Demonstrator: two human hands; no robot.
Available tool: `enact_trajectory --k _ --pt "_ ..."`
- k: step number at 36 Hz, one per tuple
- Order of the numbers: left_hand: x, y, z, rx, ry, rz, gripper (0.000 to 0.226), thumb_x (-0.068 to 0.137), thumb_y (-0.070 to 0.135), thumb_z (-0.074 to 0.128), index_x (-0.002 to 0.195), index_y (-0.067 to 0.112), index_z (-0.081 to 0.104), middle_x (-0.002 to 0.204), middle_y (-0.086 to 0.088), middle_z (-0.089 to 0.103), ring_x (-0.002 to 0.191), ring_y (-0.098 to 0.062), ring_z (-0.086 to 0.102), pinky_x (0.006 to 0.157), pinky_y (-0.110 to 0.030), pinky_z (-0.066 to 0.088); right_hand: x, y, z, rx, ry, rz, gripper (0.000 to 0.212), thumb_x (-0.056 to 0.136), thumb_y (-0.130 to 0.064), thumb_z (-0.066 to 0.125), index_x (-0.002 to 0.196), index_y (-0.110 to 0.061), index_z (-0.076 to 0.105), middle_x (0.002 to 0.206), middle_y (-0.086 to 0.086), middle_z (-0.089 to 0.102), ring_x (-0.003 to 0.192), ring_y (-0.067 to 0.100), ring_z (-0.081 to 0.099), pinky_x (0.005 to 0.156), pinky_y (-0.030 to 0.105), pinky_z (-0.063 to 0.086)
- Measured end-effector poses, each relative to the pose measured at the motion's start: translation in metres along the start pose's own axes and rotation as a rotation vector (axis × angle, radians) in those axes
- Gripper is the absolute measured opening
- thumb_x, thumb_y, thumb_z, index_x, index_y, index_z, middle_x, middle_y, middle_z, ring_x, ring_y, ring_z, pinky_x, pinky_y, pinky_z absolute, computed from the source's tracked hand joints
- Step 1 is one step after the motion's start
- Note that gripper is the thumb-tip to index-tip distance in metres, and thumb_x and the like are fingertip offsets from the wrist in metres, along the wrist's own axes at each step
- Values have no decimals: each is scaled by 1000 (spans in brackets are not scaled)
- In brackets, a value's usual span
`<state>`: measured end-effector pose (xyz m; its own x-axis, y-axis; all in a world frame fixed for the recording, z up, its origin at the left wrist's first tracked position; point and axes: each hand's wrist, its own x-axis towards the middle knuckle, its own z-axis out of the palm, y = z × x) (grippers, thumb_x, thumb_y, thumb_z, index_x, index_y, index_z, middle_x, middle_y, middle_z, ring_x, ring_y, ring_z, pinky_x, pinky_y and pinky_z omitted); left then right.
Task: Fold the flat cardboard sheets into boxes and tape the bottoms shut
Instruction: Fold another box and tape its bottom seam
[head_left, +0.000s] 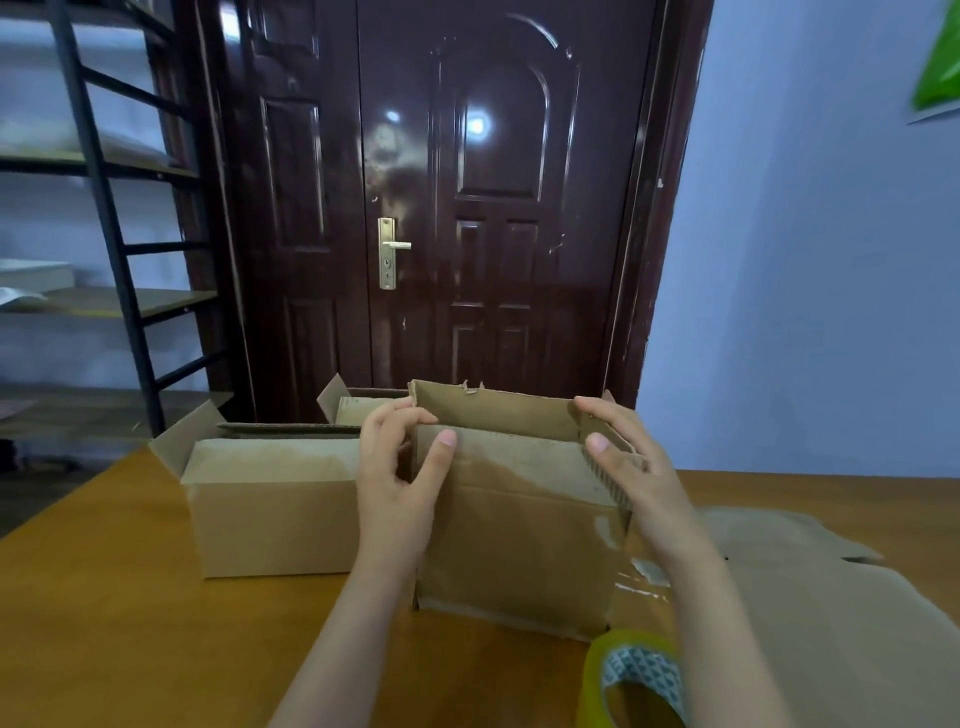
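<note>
Left hand (400, 467) and right hand (623, 457) each pinch a top flap of the box (519, 545), which stands on the surface (130, 623) behind the tape (636, 680). Pushing too hard could crush a flap.

Boxes (275, 509) matt brown corrugated cardboard; bench (104, 597) smooth orange wood; tape roll (636, 675) glossy clear plastic; door (441, 182) glossy dark lacquer, brass-look handle (395, 245).
</note>
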<state>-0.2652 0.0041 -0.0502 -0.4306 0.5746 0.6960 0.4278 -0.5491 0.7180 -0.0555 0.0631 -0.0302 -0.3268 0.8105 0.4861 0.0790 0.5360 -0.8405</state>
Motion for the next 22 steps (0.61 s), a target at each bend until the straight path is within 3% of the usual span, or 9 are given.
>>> enact_trajectory --k 2,6,7,10,13,17,18,20,22 --pt "1 3 -3 -4 -18 -17 18 80 49 54 87 33 59 113 9 53 116 -10 49 95 -44 47 0 0 -3 -37 -2 4 64 70 -66 53 127 -39 55 128 -37 45 121 -21 36 101 25 37" --pt "5 9 -6 81 -155 -23 24 78 50 54 84 29 64 116 17 57 115 2 49 94 -34 46 -1 -9 -2 -78 -74 41 75 65 -72 49 133 -41 48 141 -29 27 119 -31 23 81 2 40" --pt "6 9 -6 105 -182 -20 24 78 49 55 85 28 65 117 19 57 115 5 48 95 -30 45 -2 -10 -1 -72 -93 55 75 67 -71 50 135 -40 47 141 -31 23 122 -28 21 83 1 40" --pt "6 17 -9 17 -212 -83 12 82 35 62 86 25 68 107 19 64 107 9 53 88 -18 45 -2 -13 0 -108 -122 93 70 74 -65 49 138 -37 45 143 -32 15 137 -8 13 107 21 26" --pt "8 19 -14 -40 -259 -121 8 90 22 62 94 25 68 96 22 64 94 8 57 74 -9 46 -1 -16 3 -264 -66 72 76 72 -71 46 137 -32 49 126 -35 19 132 -4 9 107 30 16" --pt "11 9 -20 -39 -312 -188 37 81 45 69 115 47 56 113 33 56 111 -2 54 89 -27 50 -1 -19 5 -228 -41 59 56 81 -64 54 117 -22 66 102 -25 39 125 6 33 105 26 31" --pt "11 7 -21 -36 -313 -201 42 78 49 70 117 51 53 115 33 55 112 -3 54 92 -32 50 -1 -20 4 -241 -71 56 54 81 -63 55 105 -16 68 101 -19 47 120 8 44 97 24 38" --pt "10 5 -23 -12 -294 -224 49 72 58 69 117 56 48 115 31 54 111 -8 55 94 -39 50 -2 -24 3 -295 -108 57 60 79 -62 50 86 -4 63 90 2 56 90 14 57 78 27 43" --pt "10 4 -24 48 -280 -225 55 66 66 62 118 59 45 119 32 46 118 -14 48 96 -41 47 -4 -26 3 -283 -115 63 58 80 -60 49 67 -3 52 66 2 46 62 14 45 63 28 37"
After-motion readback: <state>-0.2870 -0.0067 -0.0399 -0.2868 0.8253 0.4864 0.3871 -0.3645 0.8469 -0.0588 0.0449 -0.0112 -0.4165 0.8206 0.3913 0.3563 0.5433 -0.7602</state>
